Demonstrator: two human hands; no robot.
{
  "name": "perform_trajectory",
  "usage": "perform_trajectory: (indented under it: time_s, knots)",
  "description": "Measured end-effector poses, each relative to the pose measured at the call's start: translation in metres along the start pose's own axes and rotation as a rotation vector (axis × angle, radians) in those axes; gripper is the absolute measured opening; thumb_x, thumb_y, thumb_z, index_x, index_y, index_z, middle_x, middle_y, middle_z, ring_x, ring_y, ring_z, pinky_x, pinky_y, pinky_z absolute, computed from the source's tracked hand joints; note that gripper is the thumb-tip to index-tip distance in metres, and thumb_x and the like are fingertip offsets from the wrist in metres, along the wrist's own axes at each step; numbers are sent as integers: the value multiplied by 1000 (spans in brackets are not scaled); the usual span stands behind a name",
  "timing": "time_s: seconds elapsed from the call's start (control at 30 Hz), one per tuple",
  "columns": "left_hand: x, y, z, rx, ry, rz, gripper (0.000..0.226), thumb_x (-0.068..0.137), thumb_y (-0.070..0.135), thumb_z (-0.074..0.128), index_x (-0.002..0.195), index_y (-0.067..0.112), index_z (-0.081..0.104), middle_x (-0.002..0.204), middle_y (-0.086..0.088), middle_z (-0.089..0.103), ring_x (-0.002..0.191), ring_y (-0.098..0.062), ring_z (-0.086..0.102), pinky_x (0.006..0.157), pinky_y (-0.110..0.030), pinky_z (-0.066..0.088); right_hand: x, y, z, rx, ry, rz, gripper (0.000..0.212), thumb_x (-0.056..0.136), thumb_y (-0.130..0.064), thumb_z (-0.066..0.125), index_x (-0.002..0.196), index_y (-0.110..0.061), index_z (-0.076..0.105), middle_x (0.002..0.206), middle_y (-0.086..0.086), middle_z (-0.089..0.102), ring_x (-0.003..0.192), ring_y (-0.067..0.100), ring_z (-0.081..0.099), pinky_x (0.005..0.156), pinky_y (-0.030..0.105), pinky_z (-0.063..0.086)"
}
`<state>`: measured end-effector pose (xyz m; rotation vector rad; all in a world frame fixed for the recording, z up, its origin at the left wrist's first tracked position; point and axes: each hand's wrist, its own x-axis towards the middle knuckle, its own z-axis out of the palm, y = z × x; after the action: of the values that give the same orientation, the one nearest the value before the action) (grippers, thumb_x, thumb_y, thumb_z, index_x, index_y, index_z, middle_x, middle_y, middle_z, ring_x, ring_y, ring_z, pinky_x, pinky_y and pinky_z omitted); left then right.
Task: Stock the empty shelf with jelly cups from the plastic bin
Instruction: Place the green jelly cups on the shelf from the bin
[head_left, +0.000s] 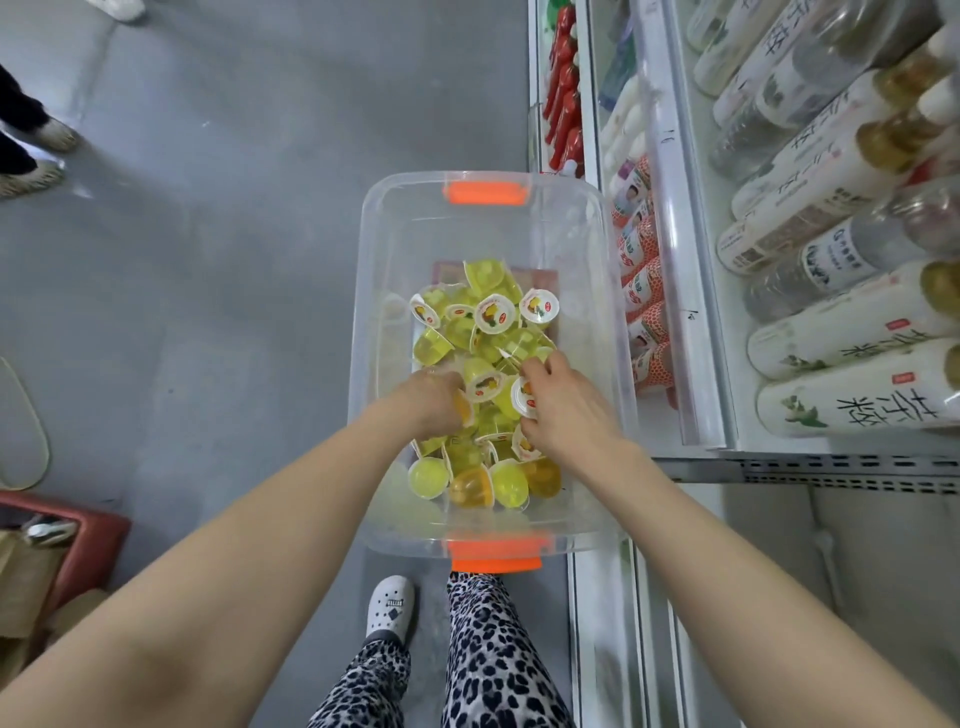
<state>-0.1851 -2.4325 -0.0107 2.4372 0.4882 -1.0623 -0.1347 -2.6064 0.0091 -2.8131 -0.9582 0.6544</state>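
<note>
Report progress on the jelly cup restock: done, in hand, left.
Done: nothing that shows; the shelves in view hold bottles, no cups. In hand: both hands are down in the plastic bin; the right hand grips one of the jelly cups, the left hand digs among them. Left: essentially everything, a full pile waits in the bin.

The white bottles (852, 400) at three o'clock carry large black brush-written Chinese characters down their labels, with a small red stamp beside them. I cannot read either surely. At centre, the lids of the jelly cups (494, 313) bear a red logo, too small to read.
</note>
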Motion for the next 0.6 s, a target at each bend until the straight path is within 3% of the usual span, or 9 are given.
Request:
perform_trajectory:
  time_s: [0.1, 0.17, 0.3, 0.47, 0.53, 0.6]
  knots:
    - [-13, 0, -4, -175, 7, 6, 57, 84, 24, 61, 137, 22, 39, 102, -5, 56, 78, -20, 63, 65, -29, 52, -6, -4, -6, 36, 46, 5, 51, 82, -19, 64, 129, -12, 46, 119, 12, 45, 93, 33, 57, 73, 38, 47]
    - [-22, 4, -4, -293, 49, 56, 52, 84, 29, 66, 130, 22, 44, 97, -5, 61, 71, -18, 62, 62, -28, 52, -15, -8, -13, 72, 102, 23, 50, 85, -25, 65, 130, -12, 46, 120, 11, 46, 96, 32, 57, 77, 38, 47]
    - [-47, 9, -2, -370, 211, 194, 39, 86, 36, 69, 117, 24, 49, 96, -4, 60, 72, -17, 57, 58, -27, 43, -47, -16, -29, 142, 260, 97, 52, 88, -36, 66, 131, -13, 48, 119, 10, 47, 98, 31, 57, 80, 37, 45]
    - [-94, 12, 4, -405, 329, 393, 63, 77, 27, 78, 130, 22, 45, 104, -4, 61, 91, -24, 60, 79, -38, 53, -115, -29, -47, 276, 458, 247, 55, 83, -36, 69, 131, -19, 51, 124, 7, 49, 108, 30, 56, 87, 36, 44]
    - [-114, 14, 7, -369, 358, 485, 68, 74, 28, 81, 133, 21, 49, 114, -1, 63, 101, -21, 61, 87, -36, 51, -147, -36, -51, 347, 536, 309, 57, 81, -34, 70, 133, -21, 52, 125, 4, 49, 110, 28, 56, 92, 36, 45]
    - [-137, 19, 10, -349, 369, 588, 61, 73, 27, 82, 127, 22, 56, 113, 3, 65, 101, -17, 61, 84, -28, 47, -181, -45, -53, 377, 606, 362, 57, 79, -33, 70, 132, -24, 52, 122, 2, 49, 109, 26, 57, 92, 37, 46]
